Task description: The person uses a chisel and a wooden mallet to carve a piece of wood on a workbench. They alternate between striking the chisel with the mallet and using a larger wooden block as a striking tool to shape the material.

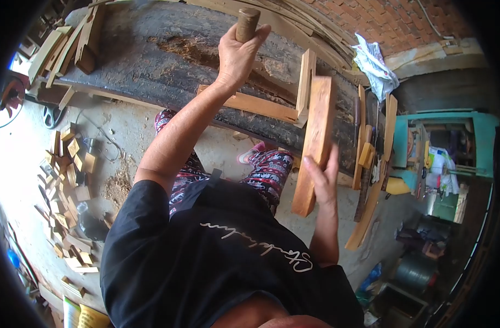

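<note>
Over the workbench [124, 33], my left hand [236, 60] is closed round a thick round wooden stick [247, 26], its end pointing up. My right hand [325, 177] grips a squared wooden beam [315, 136], with the thumb along its face and the other fingers on its right side. The beam stands tilted in front of the bench edge. Just behind it, a wooden rail [261, 105] lies on the bench and meets a shorter wooden post [306, 82] at a corner. Whether the beam touches that post cannot be made out.
Wooden pieces [89, 41] lean on the bench's left end. Many offcuts [69, 186] are heaped on the floor at left. Long strips [389, 126] and a white cloth [374, 65] are at the right end. A teal cabinet [482, 142] stands further right.
</note>
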Motion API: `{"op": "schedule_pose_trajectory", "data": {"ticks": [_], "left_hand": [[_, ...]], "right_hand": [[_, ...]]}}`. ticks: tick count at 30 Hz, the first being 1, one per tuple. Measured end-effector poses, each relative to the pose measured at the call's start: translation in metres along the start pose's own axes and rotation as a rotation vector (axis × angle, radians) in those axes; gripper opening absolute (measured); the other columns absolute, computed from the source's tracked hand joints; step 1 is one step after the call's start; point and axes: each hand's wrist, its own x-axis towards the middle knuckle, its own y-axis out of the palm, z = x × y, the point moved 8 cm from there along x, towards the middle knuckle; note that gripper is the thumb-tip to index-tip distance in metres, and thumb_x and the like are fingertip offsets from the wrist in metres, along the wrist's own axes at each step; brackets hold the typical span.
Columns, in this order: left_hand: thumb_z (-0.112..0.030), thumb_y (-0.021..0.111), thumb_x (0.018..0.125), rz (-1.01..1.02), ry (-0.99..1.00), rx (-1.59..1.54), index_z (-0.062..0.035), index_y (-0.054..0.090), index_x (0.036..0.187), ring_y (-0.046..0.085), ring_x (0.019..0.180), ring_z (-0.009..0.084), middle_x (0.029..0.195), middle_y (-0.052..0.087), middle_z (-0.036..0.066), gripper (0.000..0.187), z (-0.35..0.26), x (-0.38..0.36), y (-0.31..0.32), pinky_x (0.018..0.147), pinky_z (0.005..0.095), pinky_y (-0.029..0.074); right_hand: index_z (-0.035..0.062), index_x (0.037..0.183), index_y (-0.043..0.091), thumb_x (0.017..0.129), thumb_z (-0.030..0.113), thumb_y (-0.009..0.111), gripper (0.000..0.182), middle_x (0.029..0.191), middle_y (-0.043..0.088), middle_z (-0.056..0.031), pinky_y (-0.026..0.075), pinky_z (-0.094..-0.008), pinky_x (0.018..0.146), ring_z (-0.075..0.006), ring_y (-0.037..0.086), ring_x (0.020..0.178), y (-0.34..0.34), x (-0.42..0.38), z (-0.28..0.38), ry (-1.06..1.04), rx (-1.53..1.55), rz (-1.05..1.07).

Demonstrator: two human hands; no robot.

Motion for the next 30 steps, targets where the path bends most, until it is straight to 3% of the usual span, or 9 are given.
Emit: {"op": "schedule_pose_trajectory", "data": {"ticks": [3, 8, 10, 14, 18, 22, 25, 28, 30], "left_hand": [[-0.035, 0.073, 0.089, 0.031, 0.007, 0.025, -0.005, 0.063, 0.091, 0.051, 0.067, 0.0043, 0.072, 0.057, -0.004, 0.032, -0.005, -0.002, 0.006, 0.06, 0.0247, 0.045], [-0.035, 0.074, 0.088, 0.172, 0.047, 0.135, -0.0049, 0.062, 0.089, 0.054, 0.067, 0.0037, 0.072, 0.058, -0.003, 0.032, -0.003, -0.001, 0.026, 0.059, 0.0243, 0.048], [-0.033, 0.074, 0.088, 0.224, -0.012, 0.216, -0.0049, 0.061, 0.089, 0.054, 0.066, 0.0043, 0.073, 0.059, -0.001, 0.031, 0.006, 0.002, 0.033, 0.057, 0.025, 0.049], [-0.034, 0.075, 0.086, 0.146, -0.078, 0.107, -0.0068, 0.057, 0.088, 0.052, 0.062, 0.005, 0.072, 0.058, 0.0, 0.032, 0.025, 0.024, 0.011, 0.055, 0.0253, 0.048], [-0.032, 0.074, 0.086, 0.089, -0.068, 0.098, -0.006, 0.056, 0.084, 0.051, 0.063, 0.0056, 0.071, 0.057, -0.001, 0.032, 0.029, 0.026, 0.002, 0.057, 0.0259, 0.046], [-0.033, 0.074, 0.086, 0.107, -0.023, 0.161, -0.0054, 0.057, 0.083, 0.049, 0.061, 0.006, 0.07, 0.057, -0.001, 0.033, 0.022, 0.022, 0.009, 0.057, 0.0263, 0.044], [-0.032, 0.074, 0.086, 0.126, -0.103, 0.12, -0.0061, 0.057, 0.082, 0.05, 0.065, 0.0061, 0.07, 0.056, -0.001, 0.031, 0.023, 0.021, 0.006, 0.061, 0.026, 0.045], [-0.033, 0.074, 0.086, 0.176, -0.101, 0.073, -0.0062, 0.057, 0.081, 0.05, 0.067, 0.0064, 0.071, 0.056, -0.001, 0.032, 0.027, 0.021, 0.008, 0.063, 0.0258, 0.045], [-0.033, 0.074, 0.086, 0.187, -0.104, 0.097, -0.0063, 0.058, 0.081, 0.05, 0.067, 0.0064, 0.071, 0.056, -0.001, 0.032, 0.026, 0.023, 0.006, 0.063, 0.0258, 0.045]], "right_hand": [[0.0009, 0.138, 0.034, 0.084, 0.02, 0.07, 0.068, 0.118, 0.05, -0.0125, 0.048, -0.034, 0.087, -0.0195, 0.053, 0.101, -0.016, 0.019, 0.05, -0.096, 0.063, -0.059], [0.0024, 0.138, 0.033, 0.086, 0.028, 0.064, 0.066, 0.108, 0.053, -0.0184, 0.056, -0.0411, 0.067, -0.0215, 0.058, 0.085, -0.012, 0.055, 0.12, -0.364, 0.146, -0.004], [0.0005, 0.135, 0.036, 0.085, 0.031, 0.065, 0.065, 0.106, 0.056, -0.0195, 0.057, -0.0413, 0.072, -0.0232, 0.06, 0.092, 0.02, 0.076, 0.13, -0.509, -0.252, 0.179], [-0.0025, 0.128, 0.046, 0.081, 0.033, 0.073, 0.065, 0.114, 0.058, -0.0187, 0.052, -0.0364, 0.09, -0.0251, 0.06, 0.106, 0.017, 0.093, 0.126, -0.107, -0.239, 0.325], [-0.0004, 0.129, 0.046, 0.083, 0.036, 0.07, 0.064, 0.114, 0.058, -0.0168, 0.053, -0.033, 0.085, -0.0221, 0.06, 0.102, 0.003, 0.094, 0.176, -0.414, -0.012, 0.162], [-0.0029, 0.13, 0.046, 0.08, 0.042, 0.072, 0.073, 0.116, 0.057, -0.0233, 0.052, -0.0404, 0.09, -0.0274, 0.06, 0.109, 0.041, 0.118, 0.141, -0.346, -0.448, 0.361], [-0.005, 0.131, 0.045, 0.079, 0.042, 0.074, 0.076, 0.107, 0.062, -0.0178, 0.051, -0.0359, 0.091, -0.0253, 0.064, 0.1, 0.017, 0.119, 0.149, -0.173, -0.437, 0.336], [-0.0036, 0.131, 0.045, 0.081, 0.042, 0.072, 0.073, 0.109, 0.058, -0.0156, 0.05, -0.0342, 0.088, -0.022, 0.06, 0.099, 0.007, 0.114, 0.176, -0.403, -0.24, 0.21], [-0.002, 0.131, 0.046, 0.08, 0.042, 0.071, 0.072, 0.112, 0.056, -0.0142, 0.047, -0.0347, 0.092, -0.022, 0.056, 0.105, 0.007, 0.111, 0.168, -0.358, -0.198, 0.181]]}}
